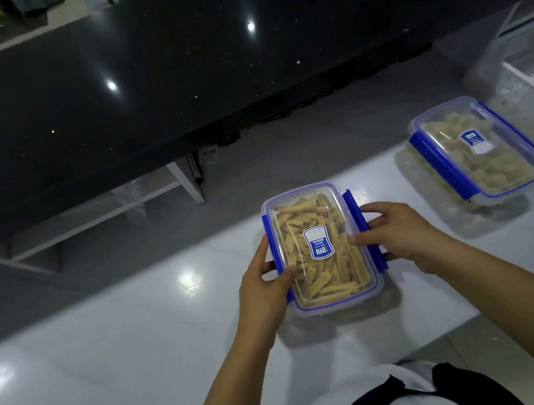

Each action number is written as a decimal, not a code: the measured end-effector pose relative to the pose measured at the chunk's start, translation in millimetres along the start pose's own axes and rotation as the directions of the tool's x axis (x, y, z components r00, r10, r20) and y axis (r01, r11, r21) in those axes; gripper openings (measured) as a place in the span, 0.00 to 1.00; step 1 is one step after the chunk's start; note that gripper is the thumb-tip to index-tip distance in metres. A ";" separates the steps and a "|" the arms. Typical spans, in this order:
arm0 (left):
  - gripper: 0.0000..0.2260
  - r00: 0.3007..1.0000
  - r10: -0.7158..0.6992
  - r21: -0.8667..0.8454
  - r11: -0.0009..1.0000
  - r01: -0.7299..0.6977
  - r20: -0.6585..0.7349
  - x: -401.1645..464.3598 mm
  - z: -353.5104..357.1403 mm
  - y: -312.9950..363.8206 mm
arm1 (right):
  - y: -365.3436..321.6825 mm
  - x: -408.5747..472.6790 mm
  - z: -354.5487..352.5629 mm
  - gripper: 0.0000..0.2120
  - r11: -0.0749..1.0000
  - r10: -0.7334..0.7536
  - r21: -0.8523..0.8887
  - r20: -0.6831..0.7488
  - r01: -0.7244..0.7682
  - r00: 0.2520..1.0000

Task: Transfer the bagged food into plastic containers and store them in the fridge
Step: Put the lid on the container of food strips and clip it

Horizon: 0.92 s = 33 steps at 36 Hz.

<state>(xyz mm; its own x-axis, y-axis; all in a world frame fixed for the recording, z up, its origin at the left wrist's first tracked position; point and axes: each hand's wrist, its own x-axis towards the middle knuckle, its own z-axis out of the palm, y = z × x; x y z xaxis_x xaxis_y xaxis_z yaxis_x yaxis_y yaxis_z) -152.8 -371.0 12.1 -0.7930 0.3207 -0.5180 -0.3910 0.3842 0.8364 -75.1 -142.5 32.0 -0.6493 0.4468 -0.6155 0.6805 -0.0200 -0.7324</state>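
Clear rectangular plastic container with blue clips, holding yellow sticks (323,249), lies between the hands, long axis pointing away. Left hand (264,289) and right hand (398,234) each grip a long side, equally near.

This looks like a home kitchen. A glossy white counter (116,363) carries clear plastic food containers with blue clip lids (323,249), filled with snacks. Beyond the counter, across a pale tiled floor (287,161), runs a long polished black worktop (137,83) speckled with crumbs. Under the black worktop sit white open shelves (105,216).
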 end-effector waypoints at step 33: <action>0.29 0.998 -0.019 -0.055 0.998 0.016 -0.053 -16.0 10.5 -8.5 | 35.6 -10.1 8.7 0.26 0.962 -0.159 0.237 0.070 0.139 0.985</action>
<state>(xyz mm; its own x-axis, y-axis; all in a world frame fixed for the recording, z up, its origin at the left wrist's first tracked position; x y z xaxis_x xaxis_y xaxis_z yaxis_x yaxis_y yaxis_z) -131.9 -370.3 11.4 -0.8092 0.2665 -0.5236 -0.4289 0.3412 0.8364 -47.3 -155.5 9.7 -0.7715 0.3805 -0.5100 0.4842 -0.1689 -0.8585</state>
